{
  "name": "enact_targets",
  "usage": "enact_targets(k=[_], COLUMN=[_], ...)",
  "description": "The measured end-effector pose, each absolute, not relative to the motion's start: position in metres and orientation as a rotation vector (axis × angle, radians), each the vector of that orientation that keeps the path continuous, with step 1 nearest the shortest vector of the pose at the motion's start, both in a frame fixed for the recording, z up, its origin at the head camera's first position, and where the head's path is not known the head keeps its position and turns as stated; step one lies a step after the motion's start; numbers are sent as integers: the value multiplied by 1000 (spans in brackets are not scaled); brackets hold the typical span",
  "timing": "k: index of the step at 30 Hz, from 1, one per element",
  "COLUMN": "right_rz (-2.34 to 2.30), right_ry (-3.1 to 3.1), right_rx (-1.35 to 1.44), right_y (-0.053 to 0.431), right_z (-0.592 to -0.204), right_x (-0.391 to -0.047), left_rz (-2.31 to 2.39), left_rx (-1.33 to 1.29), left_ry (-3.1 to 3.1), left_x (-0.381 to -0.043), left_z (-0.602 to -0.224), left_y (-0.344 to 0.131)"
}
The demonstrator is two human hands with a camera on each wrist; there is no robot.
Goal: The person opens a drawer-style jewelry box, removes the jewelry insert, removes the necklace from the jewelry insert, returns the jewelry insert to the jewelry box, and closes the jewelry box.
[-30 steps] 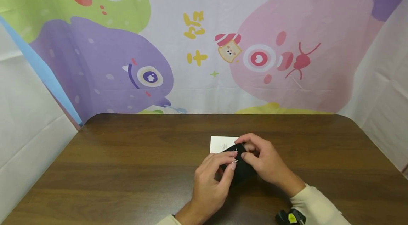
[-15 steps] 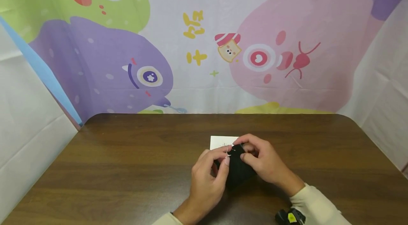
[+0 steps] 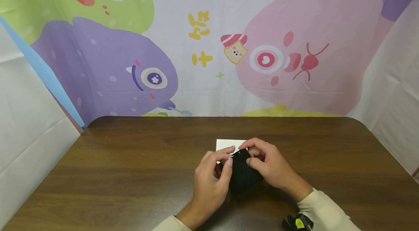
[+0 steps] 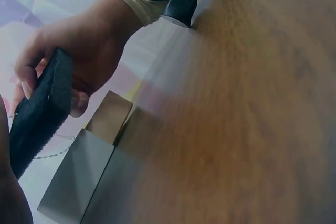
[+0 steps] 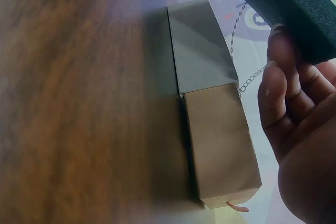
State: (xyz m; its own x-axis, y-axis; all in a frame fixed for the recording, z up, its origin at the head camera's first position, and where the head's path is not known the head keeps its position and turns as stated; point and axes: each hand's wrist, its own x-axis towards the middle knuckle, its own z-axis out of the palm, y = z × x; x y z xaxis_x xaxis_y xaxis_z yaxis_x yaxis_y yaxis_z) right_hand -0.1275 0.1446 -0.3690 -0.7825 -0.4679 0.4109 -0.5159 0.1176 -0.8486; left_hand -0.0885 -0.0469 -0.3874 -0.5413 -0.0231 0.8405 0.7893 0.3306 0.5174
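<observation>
My right hand point(image 3: 274, 163) grips a black foam pad point(image 3: 244, 177) by its right side, thumb on the upper face and other fingers at the far edge and beneath. At the pad's upper left corner, thumb and fingertips of my left hand point(image 3: 210, 180) pinch a bit of fine silver chain point(image 3: 231, 155). Below the pad, strands of the chain point(image 5: 252, 81) hang down behind two boxes in the right wrist view. What the chain ends in is too small to tell. The left wrist view shows the pad point(image 4: 44, 111) tilted, held above the table.
A pale box point(image 5: 202, 45) and a tan box point(image 5: 223, 140) stand end to end on the brown wooden table point(image 3: 131, 172). A small ribbon tab point(image 5: 239, 207) sticks out of the tan one. Behind the table hangs a cartoon-printed cloth point(image 3: 209, 96).
My left hand has moved left and slightly away from me with the chain, from over the pad to its corner, uncovering more black foam. My right hand stays nearly still.
</observation>
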Motion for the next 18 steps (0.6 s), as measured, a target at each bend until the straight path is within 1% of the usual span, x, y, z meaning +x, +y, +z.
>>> enact_targets(k=[18], right_rz=[1755], right_ry=[-2359], right_rx=[1102], right_y=[143], right_z=[-368], right_x=[-127], left_rz=[-1331], left_rx=[-671], left_ry=[-1783], left_x=[-93], left_z=[-391], left_y=[-50])
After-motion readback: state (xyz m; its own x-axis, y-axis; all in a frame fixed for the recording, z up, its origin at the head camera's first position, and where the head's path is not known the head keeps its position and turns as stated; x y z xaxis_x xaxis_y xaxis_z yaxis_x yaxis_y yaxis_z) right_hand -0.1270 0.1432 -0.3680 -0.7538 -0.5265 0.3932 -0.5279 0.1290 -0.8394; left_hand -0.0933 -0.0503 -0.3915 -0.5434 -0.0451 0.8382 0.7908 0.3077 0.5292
